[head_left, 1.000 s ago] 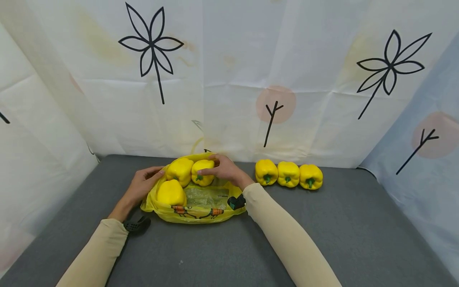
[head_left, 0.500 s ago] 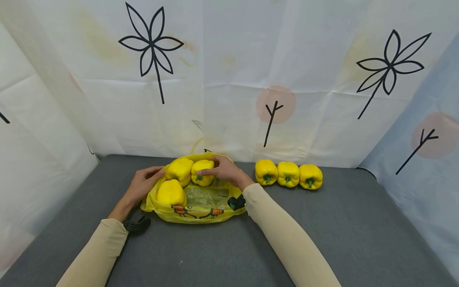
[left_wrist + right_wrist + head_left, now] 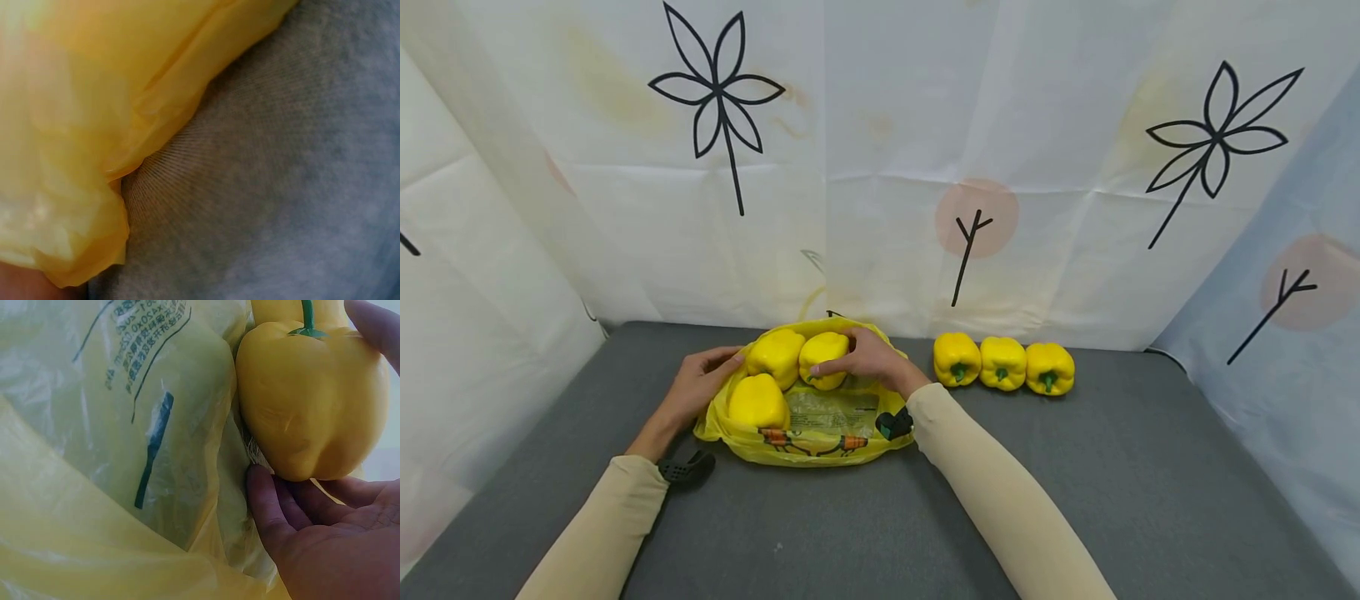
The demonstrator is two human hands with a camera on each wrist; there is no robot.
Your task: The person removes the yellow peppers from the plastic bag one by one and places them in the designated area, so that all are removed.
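Observation:
A yellow plastic bag (image 3: pixel 797 452) lies spread wide on the grey table, printed writing showing on its inner side. In it sit a yellow bell pepper (image 3: pixel 758 402) at the front left, another bell pepper (image 3: pixel 777 358) behind that, and a third bell pepper (image 3: pixel 822 354) to its right. My right hand (image 3: pixel 871 360) grips this third pepper, thumb in front and fingers beneath in the right wrist view, its green stem (image 3: pixel 307 315) upward there. With my left hand (image 3: pixel 695 387) I hold the bag's left rim; bag plastic (image 3: pixel 81 144) hides most of that hand in the left wrist view.
Three yellow bell peppers (image 3: pixel 1002 364) stand in a touching row to the right of the bag. The grey table (image 3: pixel 820 533) ends at a white printed cloth wall (image 3: pixel 880 275) behind, with cloth sides at left and right.
The pepper in my right hand has turned slightly, its stem now lower and further left, and the right thumb has shifted a little with it. My left hand stays in place.

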